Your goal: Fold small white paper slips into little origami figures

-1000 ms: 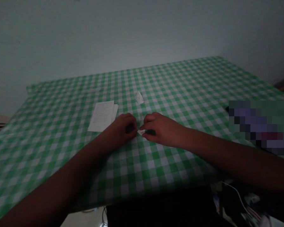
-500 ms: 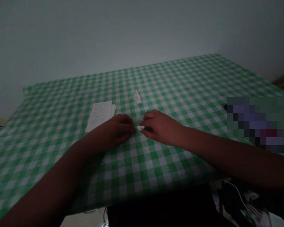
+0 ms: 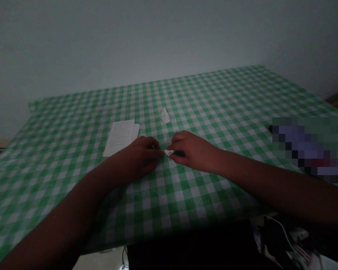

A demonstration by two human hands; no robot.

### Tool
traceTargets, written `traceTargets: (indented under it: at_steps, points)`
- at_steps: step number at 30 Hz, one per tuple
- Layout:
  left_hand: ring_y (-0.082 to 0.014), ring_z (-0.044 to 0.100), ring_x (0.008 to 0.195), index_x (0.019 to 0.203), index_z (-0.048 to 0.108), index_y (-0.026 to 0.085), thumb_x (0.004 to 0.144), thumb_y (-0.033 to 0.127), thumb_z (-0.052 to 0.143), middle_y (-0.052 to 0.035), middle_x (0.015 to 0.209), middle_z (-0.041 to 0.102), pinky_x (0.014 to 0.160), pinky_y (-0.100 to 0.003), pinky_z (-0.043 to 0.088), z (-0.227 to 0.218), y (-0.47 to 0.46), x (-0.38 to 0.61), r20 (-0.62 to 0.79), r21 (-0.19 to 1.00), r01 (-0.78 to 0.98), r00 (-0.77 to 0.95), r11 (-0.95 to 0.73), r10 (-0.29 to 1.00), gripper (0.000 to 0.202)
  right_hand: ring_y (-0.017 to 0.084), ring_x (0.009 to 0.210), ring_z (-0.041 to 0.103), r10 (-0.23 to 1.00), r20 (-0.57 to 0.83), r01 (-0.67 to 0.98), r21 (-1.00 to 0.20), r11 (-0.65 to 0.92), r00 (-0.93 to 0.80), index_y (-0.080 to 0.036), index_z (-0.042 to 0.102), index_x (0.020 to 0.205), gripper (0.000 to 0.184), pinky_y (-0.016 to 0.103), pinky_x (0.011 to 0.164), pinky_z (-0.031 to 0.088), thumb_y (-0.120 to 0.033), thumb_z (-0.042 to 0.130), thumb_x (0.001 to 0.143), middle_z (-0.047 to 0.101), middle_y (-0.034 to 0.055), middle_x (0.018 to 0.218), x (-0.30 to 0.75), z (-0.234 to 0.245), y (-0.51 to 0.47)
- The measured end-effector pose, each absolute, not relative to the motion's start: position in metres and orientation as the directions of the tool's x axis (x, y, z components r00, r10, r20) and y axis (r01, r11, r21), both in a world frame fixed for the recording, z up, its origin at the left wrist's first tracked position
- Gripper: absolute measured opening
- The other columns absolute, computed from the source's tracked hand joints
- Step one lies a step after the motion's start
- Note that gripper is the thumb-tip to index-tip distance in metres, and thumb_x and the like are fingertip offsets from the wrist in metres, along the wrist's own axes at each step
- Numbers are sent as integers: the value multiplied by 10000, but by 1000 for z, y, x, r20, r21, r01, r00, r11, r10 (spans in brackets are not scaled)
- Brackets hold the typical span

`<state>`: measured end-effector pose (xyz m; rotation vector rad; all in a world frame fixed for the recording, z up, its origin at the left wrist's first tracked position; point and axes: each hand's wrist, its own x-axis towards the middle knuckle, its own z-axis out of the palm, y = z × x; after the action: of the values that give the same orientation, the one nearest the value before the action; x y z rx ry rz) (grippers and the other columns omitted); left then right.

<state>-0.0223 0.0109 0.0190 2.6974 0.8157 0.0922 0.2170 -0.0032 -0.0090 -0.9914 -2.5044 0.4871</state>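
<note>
Well, both hands meet low over the table, and a small white paper piece (image 3: 169, 152) sits right at the meeting point, a little above the cloth. The right hand (image 3: 193, 152) has its thumb and forefinger closed on the piece from either side, leaving only a short white end showing toward the other hand. A dark patch inside that pinch could be shadow or a second item; the light is too dim to tell. The left hand (image 3: 138, 157) has its fingers curled together, their tips touching or just beside that exposed end, but I cannot tell whether they grip it.

The piece looks thin, nearly weightless and soft, perhaps creased, so it would likely crumple or tear under a hard squeeze. A light pinch at the exposed end seems the safest hold, with flat finger pads rather than nails.

Ahead of the grip, a second small white paper scrap (image 3: 165, 115) lies alone on the green-and-white gingham tablecloth (image 3: 202, 202). Ahead and to the left, just past the left hand, rests a loose stack of white printed paper sheets (image 3: 120, 137). Well to the right of the grip, a pixelated blur (image 3: 310, 150) hides whatever lies there. Below the table edge runs a thin white cable (image 3: 280, 232).
</note>
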Motion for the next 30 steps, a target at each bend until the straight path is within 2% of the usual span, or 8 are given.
traceTargets:
  at_steps: [8, 14, 21, 25, 30]
  points:
    - [-255, 553, 1101, 1190, 679, 264, 885, 219, 563, -93, 1208, 576, 949, -432, 484, 20, 10, -23, -37, 354, 539, 825, -764, 565, 329, 187, 900, 571, 692, 229, 542, -474, 694, -685, -161, 738, 992, 167, 341, 862, 432, -244, 619, 908, 622, 65, 926, 219, -7, -1]
    - [-250, 558, 1104, 1188, 679, 278, 872, 204, 566, -78, 1217, 587, 951, -416, 485, 21, 11, -24, -33, 335, 532, 831, -778, 555, 344, 186, 883, 570, 694, 207, 539, -492, 683, -690, -176, 743, 1009, 169, 344, 836, 442, -245, 628, 906, 622, 67, 935, 219, -7, 0]
    - [-225, 599, 1064, 1165, 673, 237, 895, 214, 531, -74, 1198, 600, 933, -381, 503, 22, 17, -25, -26, 423, 535, 814, -731, 580, 307, 200, 928, 569, 689, 217, 563, -434, 703, -692, -167, 742, 1026, 191, 368, 904, 428, -271, 642, 901, 614, 71, 947, 218, -10, 0]
    - [-228, 590, 1078, 1202, 638, 234, 913, 237, 524, -79, 1193, 601, 945, -393, 497, 18, 17, -24, -11, 397, 555, 799, -731, 601, 311, 201, 924, 572, 690, 209, 570, -427, 702, -693, -165, 744, 1023, 192, 373, 907, 423, -273, 643, 900, 616, 74, 952, 218, -9, 1]
    - [-226, 593, 1032, 1188, 657, 257, 911, 232, 536, -76, 1165, 601, 888, -384, 510, 15, 16, -23, -8, 380, 532, 820, -757, 572, 303, 201, 934, 567, 703, 193, 583, -433, 687, -685, -182, 740, 1015, 182, 375, 910, 422, -283, 632, 909, 611, 68, 954, 218, -8, 0]
